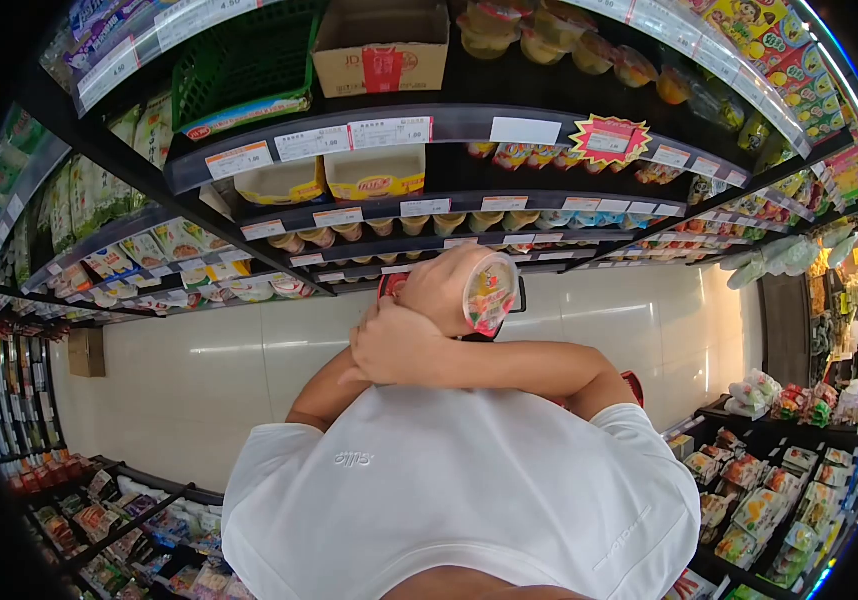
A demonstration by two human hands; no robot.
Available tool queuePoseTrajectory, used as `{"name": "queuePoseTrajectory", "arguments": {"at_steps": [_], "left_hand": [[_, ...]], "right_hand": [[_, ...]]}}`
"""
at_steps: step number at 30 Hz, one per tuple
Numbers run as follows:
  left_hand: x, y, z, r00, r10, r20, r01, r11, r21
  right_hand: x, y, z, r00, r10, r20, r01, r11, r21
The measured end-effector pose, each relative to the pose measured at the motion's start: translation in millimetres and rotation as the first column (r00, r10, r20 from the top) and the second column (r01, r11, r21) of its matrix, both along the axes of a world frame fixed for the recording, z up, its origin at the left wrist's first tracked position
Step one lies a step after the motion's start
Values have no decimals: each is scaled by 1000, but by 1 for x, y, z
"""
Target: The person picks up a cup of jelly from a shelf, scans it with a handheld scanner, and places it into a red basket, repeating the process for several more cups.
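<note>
My left hand [437, 283] is closed around a round fruit jelly cup [492, 293] with a clear rim and a printed red and green lid. The lid faces up and to the right, in front of the lower shelves. Crossing my chest, my right arm brings my right hand [401, 343] onto my left wrist, with its fingers wrapped over it. Most of the cup's side is hidden behind my left fingers. Red and black parts, perhaps of a basket or cart, show partly behind my hands and beside my right arm.
Shelves rise ahead, holding a green plastic basket [244, 75], an open cardboard box [381, 50] and several fruit cups [589, 50]. Price tags line the shelf edges. Low displays of packaged food [764, 510] stand behind on the right. A brown carton [87, 352] sits on the tiled floor [199, 390].
</note>
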State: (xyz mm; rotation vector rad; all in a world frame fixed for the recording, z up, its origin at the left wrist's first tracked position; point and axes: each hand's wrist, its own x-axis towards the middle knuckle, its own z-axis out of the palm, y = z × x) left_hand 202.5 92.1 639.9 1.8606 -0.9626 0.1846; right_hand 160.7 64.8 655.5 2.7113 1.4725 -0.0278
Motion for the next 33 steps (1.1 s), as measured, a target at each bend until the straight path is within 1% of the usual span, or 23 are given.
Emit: {"name": "queuePoseTrajectory", "arguments": {"at_steps": [2,6,7,9,11,12,14,15,17,18,19,20,21,22,23,25,26,27,28,29,30,32,33], "left_hand": [[-2,-4,4,997,-59,55,61,997,-46],[-2,-12,8,995,-85,47,88,994,-69],[-1,-12,10,995,-98,34,100,993,-62],[-2,-14,12,994,-106,-15,102,977,-187],[1,-11,7,995,-94,-22,89,979,-182],[3,-10,3,995,-92,-45,81,974,-213],[5,-7,0,995,-74,-66,55,965,-255],[6,-5,-1,995,-74,-69,54,965,-258],[10,2,-2,998,-32,-45,15,942,-336],[14,6,-6,1000,3,-17,-8,945,-327],[17,9,-10,1000,13,-17,-18,944,-329],[19,11,-13,998,36,-41,-49,923,-381],[21,13,-17,996,60,-67,-83,899,-430],[25,16,-25,991,63,-114,-108,893,-437],[29,20,-28,990,77,-116,-120,890,-439],[32,24,-32,976,15,-216,-123,858,-499],[27,26,-29,945,61,-321,-198,887,-417],[27,17,-39,943,64,-325,-204,886,-417],[28,1,-56,949,267,-167,-315,829,-462],[29,-7,-65,886,463,-12,-401,753,-522],[28,2,-51,887,462,-12,-399,753,-523],[27,29,-25,964,209,-162,-253,906,-338],[28,27,-30,965,206,-162,-250,908,-337]], "right_hand": [[-7,17,-9,978,31,-205,-42,998,-47],[-18,40,-22,960,0,-280,-4,1000,-14],[-19,42,-23,954,-17,-298,5,999,-39],[-18,45,-19,943,-44,-331,25,998,-61],[-14,43,-15,936,-9,-352,-26,995,-94],[-14,42,-18,934,-18,-358,-17,995,-95],[-14,41,-24,935,15,-355,-24,999,-21],[-15,39,-27,933,15,-358,-25,999,-23],[-18,34,-32,981,123,-153,-102,985,139],[-18,31,-39,979,130,-155,-109,985,137],[-19,28,-47,988,143,-55,-127,965,231],[-18,25,-45,988,148,45,-154,935,320],[-16,19,-42,986,162,43,-167,933,318],[-13,11,-39,966,244,82,-256,873,416],[-10,3,-28,939,319,127,-338,794,506],[-9,-17,10,959,216,183,-283,764,580],[-6,-27,28,976,106,189,-203,753,626],[0,-37,44,982,-9,188,-122,732,671],[8,-46,58,978,-116,171,-26,751,659],[17,-53,65,962,-223,158,71,760,646],[25,-56,61,961,-225,158,72,760,646],[40,-63,45,907,-398,133,247,763,597],[45,-65,35,906,-402,133,250,761,598]]}}
